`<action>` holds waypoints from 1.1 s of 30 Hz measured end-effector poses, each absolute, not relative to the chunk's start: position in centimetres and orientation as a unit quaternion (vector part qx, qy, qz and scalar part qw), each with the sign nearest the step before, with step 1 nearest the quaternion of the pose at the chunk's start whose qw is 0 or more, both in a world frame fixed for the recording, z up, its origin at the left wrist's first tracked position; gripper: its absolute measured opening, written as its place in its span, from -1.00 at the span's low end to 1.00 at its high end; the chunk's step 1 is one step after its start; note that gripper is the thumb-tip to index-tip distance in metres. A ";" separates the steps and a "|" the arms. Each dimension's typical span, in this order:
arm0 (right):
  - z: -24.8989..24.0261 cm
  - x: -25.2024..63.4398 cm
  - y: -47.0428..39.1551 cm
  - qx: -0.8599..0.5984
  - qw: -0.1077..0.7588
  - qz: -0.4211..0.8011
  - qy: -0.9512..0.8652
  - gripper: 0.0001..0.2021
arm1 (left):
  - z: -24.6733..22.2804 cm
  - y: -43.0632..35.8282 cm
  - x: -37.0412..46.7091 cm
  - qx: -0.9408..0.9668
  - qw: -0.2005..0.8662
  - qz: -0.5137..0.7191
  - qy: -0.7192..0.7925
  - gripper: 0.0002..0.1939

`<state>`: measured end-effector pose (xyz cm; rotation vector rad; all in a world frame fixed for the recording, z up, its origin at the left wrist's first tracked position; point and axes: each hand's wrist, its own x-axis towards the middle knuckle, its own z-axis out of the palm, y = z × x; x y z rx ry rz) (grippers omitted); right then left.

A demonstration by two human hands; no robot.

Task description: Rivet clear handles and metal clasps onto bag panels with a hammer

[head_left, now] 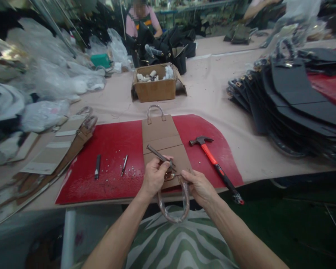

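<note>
A tan leather bag panel [161, 130] lies lengthwise on the red mat, with a small handle at its far end. Its near handle [172, 218], wrapped in clear plastic, hangs over the table edge. My left hand [154, 177] is closed on a dark metal rod [155, 152], apparently a punch, held slanted above the panel. Under those fingers sits a metal clasp [169, 175], partly hidden. My right hand [200, 185] pinches the panel's right edge beside the near handle. To the right rests a claw hammer [211, 154] with a red and black grip.
Two small metal tools, a flat one [97, 166] and a thin rod [124, 165], lie left on the red mat [84, 175] among tiny bits. Beyond stands a cardboard box [156, 91]. Black bag panels [291, 93] are piled right, tan panels [53, 149] left. A person sits opposite.
</note>
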<state>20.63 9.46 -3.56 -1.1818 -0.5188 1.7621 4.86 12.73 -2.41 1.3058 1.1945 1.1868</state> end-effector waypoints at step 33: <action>-5.9 18.7 9.2 -0.400 0.485 0.714 -0.310 -0.70 | -2.9 11.6 3.0 0.559 0.515 0.484 0.434 -0.81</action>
